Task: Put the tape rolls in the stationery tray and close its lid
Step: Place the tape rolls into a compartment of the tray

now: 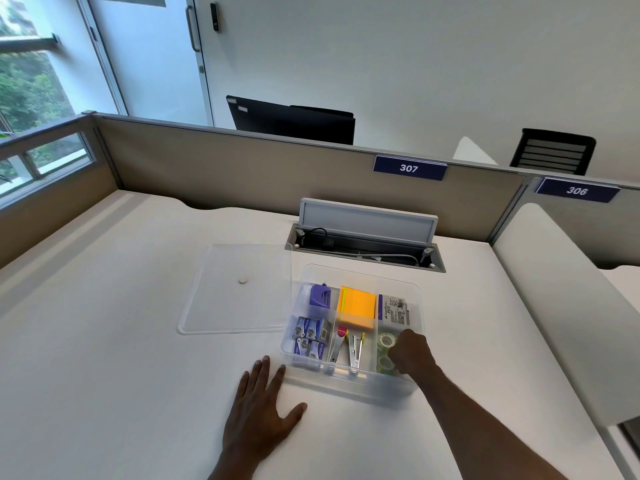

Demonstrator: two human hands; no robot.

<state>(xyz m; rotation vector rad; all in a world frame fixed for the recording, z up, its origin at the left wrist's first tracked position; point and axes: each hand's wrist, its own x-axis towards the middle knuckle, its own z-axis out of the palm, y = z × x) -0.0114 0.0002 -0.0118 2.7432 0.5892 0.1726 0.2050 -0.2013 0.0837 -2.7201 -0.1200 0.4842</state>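
While flat beside the stationery tray (349,384), left hand (263,407) fingers apart; right hand (410,351) fingers hidden, grip untellable.

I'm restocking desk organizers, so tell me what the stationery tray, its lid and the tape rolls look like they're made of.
Stationery tray: likely frosted translucent plastic; the contents show hazily through its walls.
Lid: probably the same clear plastic, smooth; the desk shows through it, and it has a small pale knob.
Tape rolls: seemingly glossy clear adhesive tape with a faint green tint, wound in rings; their cores cannot be made out.
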